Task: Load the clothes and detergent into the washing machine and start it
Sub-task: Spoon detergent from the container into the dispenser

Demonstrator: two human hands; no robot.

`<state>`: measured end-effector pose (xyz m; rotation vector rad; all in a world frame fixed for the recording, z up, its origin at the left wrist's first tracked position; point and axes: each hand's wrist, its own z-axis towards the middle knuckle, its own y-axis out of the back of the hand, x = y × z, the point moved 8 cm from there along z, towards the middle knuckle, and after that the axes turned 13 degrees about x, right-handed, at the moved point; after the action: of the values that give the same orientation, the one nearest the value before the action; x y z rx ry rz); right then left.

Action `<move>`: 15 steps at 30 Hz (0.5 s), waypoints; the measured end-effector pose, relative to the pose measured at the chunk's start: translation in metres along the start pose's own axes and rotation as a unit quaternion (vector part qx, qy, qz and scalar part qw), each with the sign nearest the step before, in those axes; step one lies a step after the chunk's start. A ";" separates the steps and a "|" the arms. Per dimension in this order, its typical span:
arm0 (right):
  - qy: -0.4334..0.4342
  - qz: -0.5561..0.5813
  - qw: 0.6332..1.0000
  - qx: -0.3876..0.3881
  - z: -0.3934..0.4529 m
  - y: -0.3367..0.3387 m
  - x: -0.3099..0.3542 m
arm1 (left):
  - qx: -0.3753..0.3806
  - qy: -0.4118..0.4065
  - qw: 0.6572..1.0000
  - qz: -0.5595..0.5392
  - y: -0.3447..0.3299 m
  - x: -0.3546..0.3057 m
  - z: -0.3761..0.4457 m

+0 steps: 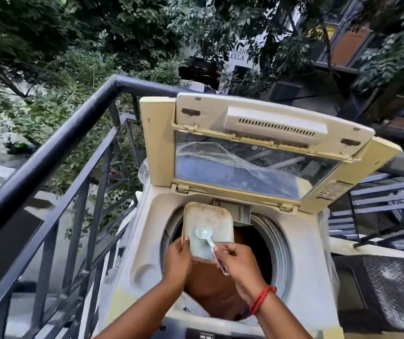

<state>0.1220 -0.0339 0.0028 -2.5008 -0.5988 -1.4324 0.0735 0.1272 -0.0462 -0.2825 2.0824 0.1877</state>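
A cream top-loading washing machine [132,243] stands on a balcony with its lid [257,133] raised. Brownish clothes [215,289] lie in the drum below my hands. My left hand [177,261] grips the near left edge of a stained rectangular detergent tray [210,216] held tilted over the drum opening. My right hand [238,261] pinches the handle of a clear plastic spoon [204,233]. The spoon's bowl rests inside the tray.
A black metal railing [56,145] runs along the left, trees and a street below it. A dark woven-topped object [389,289] sits to the right of the machine. Clear plastic wrap [144,172] hangs behind the lid. The control panel [203,335] is at the bottom edge.
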 end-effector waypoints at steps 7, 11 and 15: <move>0.022 0.005 0.999 -0.048 0.037 0.060 0.011 | 0.005 0.033 0.999 -0.041 0.014 0.008 -0.001; 0.046 -0.262 0.959 -0.101 0.065 0.086 0.023 | -0.003 0.051 0.997 -0.057 0.020 0.013 -0.006; 0.100 -0.564 0.815 -0.086 0.083 0.078 0.032 | -0.005 0.057 0.995 -0.079 0.023 0.016 -0.009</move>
<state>0.2352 -0.0659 -0.0100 -2.0083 -2.2144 -2.0716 0.0518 0.1448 -0.0547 -0.4720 2.1609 0.0870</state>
